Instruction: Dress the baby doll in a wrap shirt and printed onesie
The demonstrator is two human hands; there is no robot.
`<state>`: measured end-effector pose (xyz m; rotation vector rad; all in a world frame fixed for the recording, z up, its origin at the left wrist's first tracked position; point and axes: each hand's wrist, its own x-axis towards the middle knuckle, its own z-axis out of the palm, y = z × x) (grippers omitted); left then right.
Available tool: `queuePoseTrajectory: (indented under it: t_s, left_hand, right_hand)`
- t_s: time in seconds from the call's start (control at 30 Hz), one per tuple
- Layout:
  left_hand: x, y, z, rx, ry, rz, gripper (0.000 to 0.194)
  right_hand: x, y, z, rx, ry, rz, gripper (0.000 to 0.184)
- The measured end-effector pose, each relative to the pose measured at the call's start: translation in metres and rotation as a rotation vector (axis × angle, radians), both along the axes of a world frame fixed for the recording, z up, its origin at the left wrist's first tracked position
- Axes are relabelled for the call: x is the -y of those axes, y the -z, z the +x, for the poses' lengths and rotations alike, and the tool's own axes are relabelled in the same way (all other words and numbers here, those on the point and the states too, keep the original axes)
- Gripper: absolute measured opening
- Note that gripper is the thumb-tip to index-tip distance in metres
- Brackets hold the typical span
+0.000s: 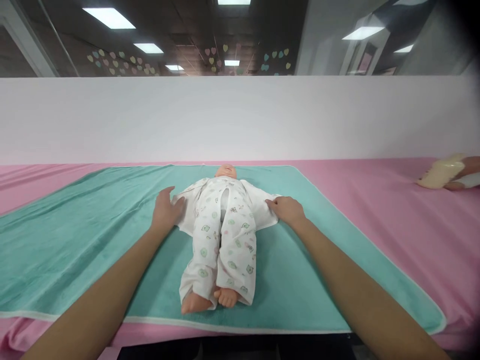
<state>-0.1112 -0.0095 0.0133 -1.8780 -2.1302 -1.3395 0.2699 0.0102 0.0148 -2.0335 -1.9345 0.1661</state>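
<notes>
A baby doll [221, 235] in white patterned pyjamas lies on its back on a teal towel [75, 240], head away from me, bare feet toward me. My left hand [166, 209] rests flat on the doll's sleeve on the left side, fingers stretched out. My right hand [287, 208] presses on the sleeve on the right side, fingers curled down onto the cloth. The front of the garment is parted at the chest.
The towel lies on a pink sheet [375, 200] covering the table. A white partition wall [240, 117] stands right behind it. At the far right edge lies another doll [446, 172] in pale yellow clothing.
</notes>
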Motion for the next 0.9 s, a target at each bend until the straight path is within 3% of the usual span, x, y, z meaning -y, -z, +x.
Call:
queuePoseTrajectory:
  t_s: [0.1, 0.2, 0.33, 0.43, 0.5, 0.63, 0.73, 0.8, 0.9]
  left_hand:
    - [-0.008, 0.002, -0.026, -0.08, -0.163, -0.222, 0.059]
    - [-0.01, 0.002, -0.035, -0.084, -0.134, -0.406, 0.047]
    - [-0.006, 0.0, -0.033, -0.053, -0.152, -0.287, 0.025]
    - [-0.003, -0.002, -0.027, -0.038, -0.181, -0.239, 0.02]
    - [-0.002, -0.002, -0.022, -0.033, -0.18, -0.241, 0.02]
    - [-0.001, -0.003, -0.011, -0.02, -0.164, -0.302, 0.026]
    - [0.001, -0.003, -0.008, -0.047, -0.177, -0.344, 0.037]
    - [0.004, -0.004, -0.006, -0.085, -0.196, -0.376, 0.045]
    - [0.009, -0.005, -0.004, -0.17, -0.218, -0.447, 0.048]
  right_hand:
    - [0.003, 0.0, -0.002, -0.016, -0.035, -0.027, 0.041]
    - [0.001, 0.006, -0.001, -0.229, -0.172, -0.02, 0.036]
    - [0.002, 0.007, -0.007, -0.854, -0.24, -0.001, 0.028]
    - [0.011, -0.005, -0.02, -1.363, -0.268, 0.062, 0.021]
    - [0.022, -0.017, -0.033, -1.515, -0.4, 0.081, 0.021]
    - [0.048, -0.032, -0.06, -1.386, -0.708, -0.046, 0.014]
    - [0.056, -0.029, -0.072, -1.213, -0.785, -0.037, 0.019]
    - [0.054, -0.024, -0.074, -1.171, -0.735, 0.05, 0.032]
    - [0.045, -0.018, -0.069, -1.071, -0.481, 0.098, 0.045]
